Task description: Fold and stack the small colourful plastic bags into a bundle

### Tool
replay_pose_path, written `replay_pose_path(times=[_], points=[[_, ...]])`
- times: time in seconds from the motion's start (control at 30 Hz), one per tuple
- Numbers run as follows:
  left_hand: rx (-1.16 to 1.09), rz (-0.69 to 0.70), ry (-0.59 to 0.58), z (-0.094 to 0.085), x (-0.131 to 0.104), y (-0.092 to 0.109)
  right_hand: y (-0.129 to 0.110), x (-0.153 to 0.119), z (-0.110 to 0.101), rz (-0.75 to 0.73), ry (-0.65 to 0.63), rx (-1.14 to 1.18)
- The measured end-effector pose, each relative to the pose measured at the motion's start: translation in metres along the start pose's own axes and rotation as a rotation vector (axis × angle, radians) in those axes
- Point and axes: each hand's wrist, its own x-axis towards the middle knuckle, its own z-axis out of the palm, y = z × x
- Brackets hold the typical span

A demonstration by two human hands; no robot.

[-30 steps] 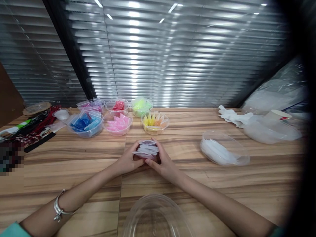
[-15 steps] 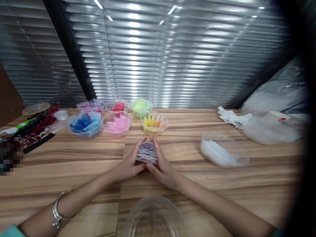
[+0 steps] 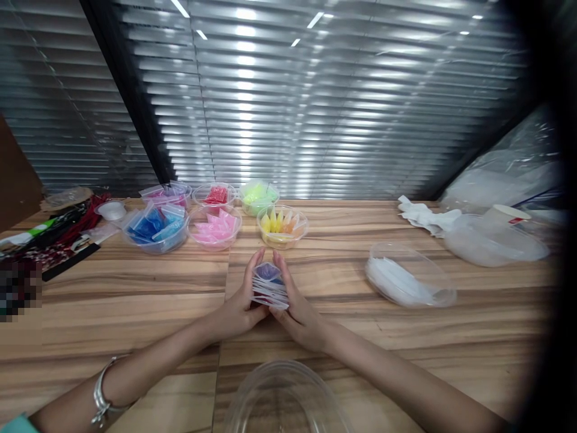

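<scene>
Between both hands, low over the wooden table, is a stack of small plastic zip bags with purple-blue contents and pale edges towards me. My left hand presses on the stack's left side, its fingers curved around it. From the right, my right hand closes on the same stack, with the thumb at its near edge. Just beyond the fingertips stands a clear bowl of yellow and orange bags. Nearest to me is a clear plastic bowl, cut off by the bottom of the picture.
Bowls of blue bags, pink bags, red bags and green bags stand along the back left. On the right are a bowl with white bags and a stacked clear container. Cords lie far left.
The stack has tipped between my hands: its pale edges now sit lower and closer together, and more of the purple-blue top bag shows. Both hands stay in nearly the same place.
</scene>
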Motion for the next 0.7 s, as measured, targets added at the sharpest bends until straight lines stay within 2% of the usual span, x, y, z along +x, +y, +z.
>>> replay_pose_path(times=[0.5, 0.7], points=[[0.015, 0.038, -0.046, 0.0015, -0.0030, -0.0057, -0.0005, -0.0001, -0.0001, 0.026, -0.005, 0.081], [-0.005, 0.039, -0.080, 0.0016, -0.0036, -0.0069, -0.0014, 0.0002, 0.0006, 0.074, 0.032, 0.121]])
